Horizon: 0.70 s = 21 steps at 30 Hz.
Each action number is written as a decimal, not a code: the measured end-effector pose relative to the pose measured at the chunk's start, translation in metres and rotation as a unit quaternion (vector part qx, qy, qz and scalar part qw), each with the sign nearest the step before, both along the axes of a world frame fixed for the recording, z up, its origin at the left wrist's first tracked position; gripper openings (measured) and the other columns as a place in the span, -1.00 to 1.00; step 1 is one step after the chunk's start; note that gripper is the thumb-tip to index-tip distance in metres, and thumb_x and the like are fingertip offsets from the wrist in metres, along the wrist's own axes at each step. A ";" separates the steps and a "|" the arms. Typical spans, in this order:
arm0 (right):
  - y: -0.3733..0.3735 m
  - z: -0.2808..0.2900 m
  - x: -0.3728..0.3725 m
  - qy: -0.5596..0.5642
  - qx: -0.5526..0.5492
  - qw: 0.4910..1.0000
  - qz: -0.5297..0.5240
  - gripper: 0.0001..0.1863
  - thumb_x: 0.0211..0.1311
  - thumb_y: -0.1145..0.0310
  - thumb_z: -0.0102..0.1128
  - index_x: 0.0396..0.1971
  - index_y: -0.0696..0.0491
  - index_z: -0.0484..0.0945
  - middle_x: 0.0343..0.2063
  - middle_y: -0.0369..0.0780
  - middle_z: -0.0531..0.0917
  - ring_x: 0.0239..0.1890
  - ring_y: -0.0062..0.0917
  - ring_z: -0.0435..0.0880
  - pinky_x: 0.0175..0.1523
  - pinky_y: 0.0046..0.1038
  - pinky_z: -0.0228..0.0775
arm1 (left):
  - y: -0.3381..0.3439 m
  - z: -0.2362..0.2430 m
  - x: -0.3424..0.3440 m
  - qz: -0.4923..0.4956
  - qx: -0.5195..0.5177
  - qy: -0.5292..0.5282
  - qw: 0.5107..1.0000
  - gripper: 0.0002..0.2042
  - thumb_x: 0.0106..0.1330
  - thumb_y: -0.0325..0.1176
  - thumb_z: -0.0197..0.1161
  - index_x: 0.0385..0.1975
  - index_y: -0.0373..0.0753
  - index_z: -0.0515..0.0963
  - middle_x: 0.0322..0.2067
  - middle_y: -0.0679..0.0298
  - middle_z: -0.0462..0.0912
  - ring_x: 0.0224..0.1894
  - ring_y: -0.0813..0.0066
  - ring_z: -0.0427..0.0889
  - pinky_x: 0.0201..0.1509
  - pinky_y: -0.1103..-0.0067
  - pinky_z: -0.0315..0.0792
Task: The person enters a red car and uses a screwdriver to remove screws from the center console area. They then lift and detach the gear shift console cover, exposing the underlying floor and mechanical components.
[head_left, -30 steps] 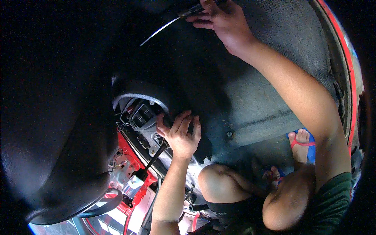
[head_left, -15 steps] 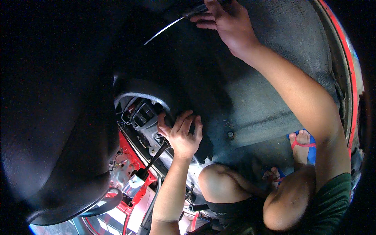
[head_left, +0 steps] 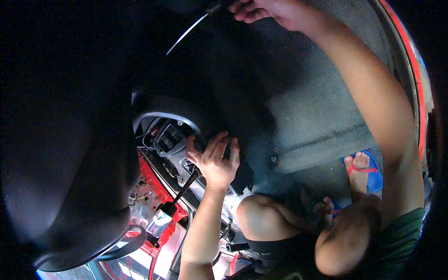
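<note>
My left hand (head_left: 215,158) rests with fingers apart and bent on the grey-black trim beside the door opening, next to a black switch panel (head_left: 169,140) with wires. A black shaft (head_left: 186,185) runs from beneath it down to a silver fitting (head_left: 161,217). At the top, my right hand (head_left: 263,10) has curled fingers at the dark end of a long thin tool, its pale narrow blade (head_left: 186,33) slanting down-left; the grip is partly in shadow and cut off by the picture's edge.
A large dark padded surface (head_left: 70,168) fills the left. Red bodywork (head_left: 147,175) shows at lower left. Grey carpet (head_left: 317,112) with a bolt (head_left: 273,159) lies under my right arm. My knees (head_left: 254,214) and sandalled feet (head_left: 358,165) are at lower right.
My right hand and forearm have moved up, and the tool's blade has shifted slightly up and left since half a second ago. My left hand stays about where it was.
</note>
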State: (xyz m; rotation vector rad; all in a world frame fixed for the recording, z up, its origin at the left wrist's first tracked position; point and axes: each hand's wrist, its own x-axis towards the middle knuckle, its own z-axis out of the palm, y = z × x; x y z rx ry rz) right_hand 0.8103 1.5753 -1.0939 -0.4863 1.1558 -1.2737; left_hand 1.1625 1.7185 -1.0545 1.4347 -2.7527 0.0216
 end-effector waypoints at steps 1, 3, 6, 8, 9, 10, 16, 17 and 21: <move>-0.009 0.002 0.000 0.060 0.024 0.996 0.059 -0.60 0.44 0.05 0.26 -0.31 0.15 0.61 -0.54 -0.23 0.59 -0.52 -0.54 0.60 -0.38 -0.44 0.52 | 0.001 0.002 0.003 0.009 -0.005 -0.007 1.000 -0.88 0.13 -0.23 0.48 -0.47 -0.09 0.73 -0.15 0.56 0.77 0.33 -0.10 0.25 0.41 0.14 0.05; -0.007 0.022 -0.034 0.201 0.090 0.965 0.142 -0.59 0.44 -0.01 0.26 -0.38 0.07 0.61 -0.66 -0.33 0.46 -0.65 -0.63 0.40 -0.52 -0.50 0.29 | -0.003 -0.001 -0.007 -0.009 0.003 0.004 1.000 -0.87 0.13 -0.22 0.48 -0.47 -0.10 0.73 -0.16 0.55 0.77 0.33 -0.10 0.25 0.40 0.13 0.05; -0.021 0.018 -0.051 0.136 0.020 0.964 0.227 -0.55 0.45 -0.11 0.21 -0.54 -0.09 0.52 -0.73 -0.41 0.25 -0.69 -0.65 0.11 -0.54 -0.47 -0.03 | -0.002 0.000 -0.006 -0.005 0.008 0.008 1.000 -0.88 0.15 -0.25 0.47 -0.46 -0.11 0.72 -0.20 0.50 0.78 0.29 -0.03 0.33 0.43 0.11 0.04; -0.031 0.011 -0.047 0.200 0.021 0.956 0.214 -0.60 0.45 -0.12 0.21 -0.30 -0.06 0.58 -0.67 -0.39 0.34 -0.64 -0.63 0.22 -0.45 -0.48 0.14 | -0.001 -0.001 -0.007 -0.002 0.006 0.011 1.000 -0.89 0.16 -0.26 0.47 -0.46 -0.13 0.72 -0.21 0.48 0.79 0.28 0.00 0.37 0.45 0.10 0.04; -0.029 0.006 -0.048 0.240 -0.061 0.948 0.200 -0.59 0.45 -0.12 0.20 -0.22 -0.04 0.58 -0.64 -0.38 0.37 -0.62 -0.62 0.26 -0.43 -0.48 0.19 | -0.001 0.001 -0.010 -0.003 0.000 0.010 1.000 -0.88 0.16 -0.26 0.47 -0.46 -0.13 0.72 -0.21 0.48 0.79 0.27 0.00 0.38 0.45 0.09 0.04; -0.026 0.009 -0.043 0.274 -0.147 0.932 0.188 -0.57 0.45 -0.12 0.20 -0.14 -0.02 0.58 -0.62 -0.37 0.40 -0.60 -0.61 0.29 -0.40 -0.48 0.23 | -0.001 0.002 -0.010 0.000 -0.008 0.007 1.000 -0.88 0.17 -0.26 0.46 -0.46 -0.13 0.72 -0.21 0.47 0.79 0.27 0.00 0.39 0.46 0.09 0.04; -0.008 0.044 -0.040 0.307 0.025 0.930 0.199 -0.54 0.43 0.03 0.27 0.13 0.02 0.53 -0.44 -0.32 0.51 -0.39 -0.59 0.45 -0.22 -0.44 0.36 | 0.000 0.002 -0.009 0.003 -0.005 0.000 1.000 -0.88 0.18 -0.26 0.46 -0.48 -0.13 0.73 -0.20 0.47 0.78 0.26 0.00 0.40 0.47 0.07 0.01; -0.012 0.036 -0.041 0.277 0.062 0.935 0.212 -0.54 0.42 0.07 0.29 0.17 0.01 0.52 -0.42 -0.32 0.52 -0.35 -0.58 0.46 -0.20 -0.43 0.37 | 0.000 0.002 -0.009 0.002 -0.002 0.002 1.000 -0.88 0.18 -0.26 0.46 -0.48 -0.13 0.73 -0.20 0.47 0.79 0.26 0.00 0.41 0.47 0.07 0.00; -0.022 0.017 -0.043 0.286 -0.076 0.939 0.174 -0.47 0.42 0.03 0.27 0.16 0.12 0.47 -0.45 -0.30 0.51 -0.40 -0.58 0.46 -0.25 -0.41 0.37 | 0.000 0.002 -0.007 -0.001 0.000 0.006 1.000 -0.87 0.18 -0.25 0.46 -0.48 -0.14 0.73 -0.20 0.46 0.79 0.25 0.00 0.41 0.47 0.06 0.00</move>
